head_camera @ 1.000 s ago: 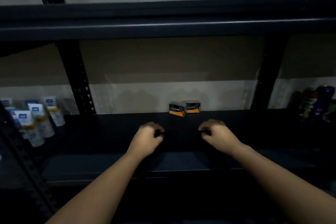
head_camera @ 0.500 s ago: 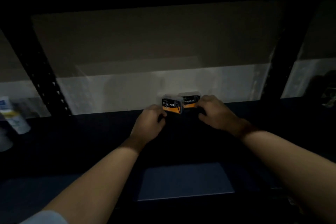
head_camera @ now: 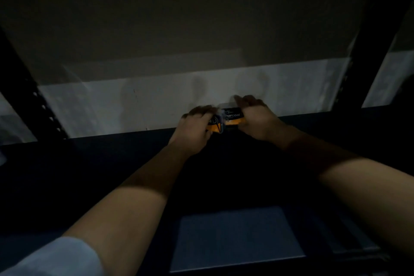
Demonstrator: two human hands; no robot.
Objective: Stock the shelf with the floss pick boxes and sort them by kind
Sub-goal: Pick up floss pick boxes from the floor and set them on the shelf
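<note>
Two black-and-orange charcoal floss pick boxes stand side by side at the back of the dark shelf (head_camera: 112,163), against the pale wall. My left hand (head_camera: 195,127) grips the left box (head_camera: 215,126), covering most of its front. My right hand (head_camera: 255,119) holds the right box (head_camera: 233,117), whose "charcoal" label shows between my hands. The two boxes touch each other.
Black perforated uprights stand at the left (head_camera: 38,105) and right (head_camera: 367,51) of the bay. A lit bluish patch (head_camera: 235,237) lies on the shelf close to me. The scene is very dim.
Both hands reached from the shelf's front to the back and closed on the two boxes. The camera moved closer and lower; the tubes at the left left the view.
</note>
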